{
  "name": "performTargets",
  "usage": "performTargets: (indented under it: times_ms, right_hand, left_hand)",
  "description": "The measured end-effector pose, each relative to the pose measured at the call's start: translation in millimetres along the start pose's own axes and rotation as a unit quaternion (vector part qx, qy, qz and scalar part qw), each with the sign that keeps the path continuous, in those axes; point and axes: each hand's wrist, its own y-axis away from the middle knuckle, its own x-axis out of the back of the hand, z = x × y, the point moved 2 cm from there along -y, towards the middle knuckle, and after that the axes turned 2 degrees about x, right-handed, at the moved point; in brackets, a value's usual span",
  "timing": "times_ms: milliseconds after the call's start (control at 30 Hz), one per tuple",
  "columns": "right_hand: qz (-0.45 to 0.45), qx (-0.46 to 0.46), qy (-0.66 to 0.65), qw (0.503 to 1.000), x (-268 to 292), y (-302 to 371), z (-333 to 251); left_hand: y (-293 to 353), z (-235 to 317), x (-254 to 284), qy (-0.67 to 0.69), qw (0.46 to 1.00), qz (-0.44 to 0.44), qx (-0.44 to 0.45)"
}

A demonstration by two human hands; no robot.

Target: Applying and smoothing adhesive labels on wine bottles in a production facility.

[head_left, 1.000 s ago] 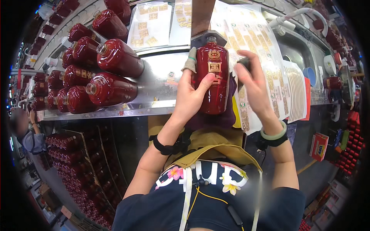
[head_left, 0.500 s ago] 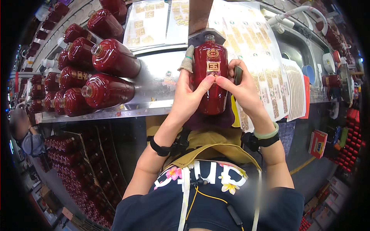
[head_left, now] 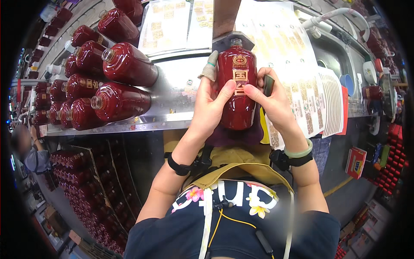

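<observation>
A dark red glass bottle lies in front of me, its open clear neck pointing away. Gold emblem and character decals run down its upper face. My left hand grips the bottle's left side, with a cloth finger cot on one finger and the thumb on the glass beside the lower decal. From the right side my right hand clasps it too, its thumb at the decal's other edge. A dark green flat piece sits between that hand's fingers; its kind I cannot make out. The fingers behind the bottle are hidden.
Several red bottles stand on the metal bench at left. Sheets of gold decals spread to the right, with more sheets at the far left. Beyond are a sink, a white curved pipe and a blue cup.
My thumbs have parted from their meeting point over the lower decal, leaving it visible between them. Both hands still hold the bottle.
</observation>
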Motion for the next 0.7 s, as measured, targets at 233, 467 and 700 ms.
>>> performTargets:
  times_ms: [233, 467, 700]
  right_hand:
    - [-0.009, 0.001, -0.007, 1.0, 3.6, 0.4, -0.3]
    - [0.047, 0.218, 0.17, 0.96, 3.8, -12.9, -52.1]
    - [-0.204, 0.513, 0.447, 0.704, -6.4, 20.8, -71.1]
  left_hand:
    - [0.3, -0.7, 1.7, -0.007, 1.0, -0.006, 0.007]
    - [4.7, -2.0, 4.0, 0.128, 0.991, -0.027, 0.037]
    - [17.0, -7.2, 23.4, -0.187, 0.967, 0.045, -0.166]
